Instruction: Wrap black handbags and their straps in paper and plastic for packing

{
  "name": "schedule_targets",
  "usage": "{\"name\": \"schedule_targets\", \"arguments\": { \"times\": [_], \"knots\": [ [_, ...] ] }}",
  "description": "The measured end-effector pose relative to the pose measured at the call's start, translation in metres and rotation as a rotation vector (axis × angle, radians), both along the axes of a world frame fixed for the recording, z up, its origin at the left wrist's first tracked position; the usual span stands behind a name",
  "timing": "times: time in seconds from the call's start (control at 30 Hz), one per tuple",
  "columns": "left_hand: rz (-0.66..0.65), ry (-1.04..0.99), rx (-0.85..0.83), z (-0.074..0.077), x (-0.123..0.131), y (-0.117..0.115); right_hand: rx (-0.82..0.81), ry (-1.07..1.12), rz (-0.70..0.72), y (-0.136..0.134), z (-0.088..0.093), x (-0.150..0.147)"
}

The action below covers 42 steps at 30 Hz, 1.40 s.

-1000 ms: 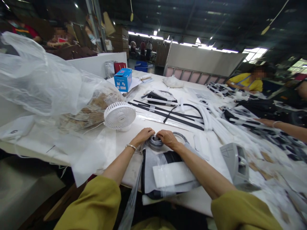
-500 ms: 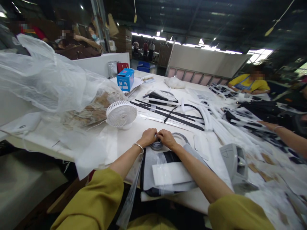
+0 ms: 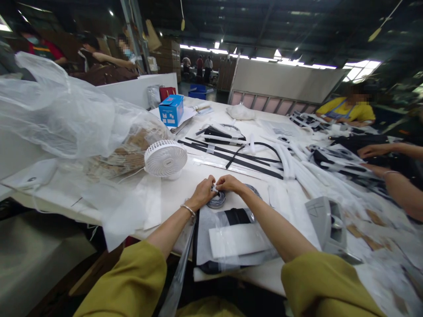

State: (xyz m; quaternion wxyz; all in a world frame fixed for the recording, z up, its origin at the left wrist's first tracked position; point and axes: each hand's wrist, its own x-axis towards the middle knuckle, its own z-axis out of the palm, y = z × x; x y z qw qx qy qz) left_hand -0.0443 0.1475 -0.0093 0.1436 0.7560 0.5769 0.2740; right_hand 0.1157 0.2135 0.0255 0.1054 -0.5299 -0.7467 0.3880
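A coiled dark grey strap or cord point(image 3: 217, 201) lies flat by the far edge of a wrapped black bag point(image 3: 237, 215). My left hand point(image 3: 204, 193) is closed at the coil's upper left edge. My right hand point(image 3: 228, 182) pinches close beside it, at a small white piece point(image 3: 214, 188) on the coil's upper edge. What the white piece is, I cannot tell. Grey sheet and clear film cover the bag, with a white foam pad point(image 3: 236, 240) on top. A second grey loop shows partly behind my right wrist.
A white fan point(image 3: 165, 159) and a blue box point(image 3: 171, 110) stand on the left. Black strips point(image 3: 231, 159) lie beyond my hands, white foam tubes point(image 3: 317, 185) to the right. A tape dispenser point(image 3: 325, 224) stands near my right forearm. At far right, another person's arms point(image 3: 396, 171) reach over black parts.
My hands have parted slightly, and the small white piece now shows between them. More of the coil is visible. At right, a second arm of the other person has come into view.
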Motion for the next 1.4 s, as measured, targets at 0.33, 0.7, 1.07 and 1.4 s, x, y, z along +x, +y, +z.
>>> {"name": "schedule_targets", "arguments": {
  "times": [0.33, 0.7, 1.07, 1.4],
  "knots": [
    [-0.109, -0.016, 0.188, 0.035, 0.001, -0.019, -0.138, 0.172, 0.129, -0.006, 0.054, 0.008],
    [-0.279, -0.506, -0.350, 0.064, -0.032, -0.019, 0.333, 0.006, 0.244, -0.048, 0.079, 0.001],
    [-0.242, -0.716, -0.411, 0.050, -0.021, -0.028, 0.300, -0.020, 0.246, -0.055, 0.065, 0.007],
    [-0.105, -0.768, -0.398, 0.045, -0.018, -0.024, 0.465, 0.124, -0.082, -0.092, 0.113, 0.098]
  ]
}}
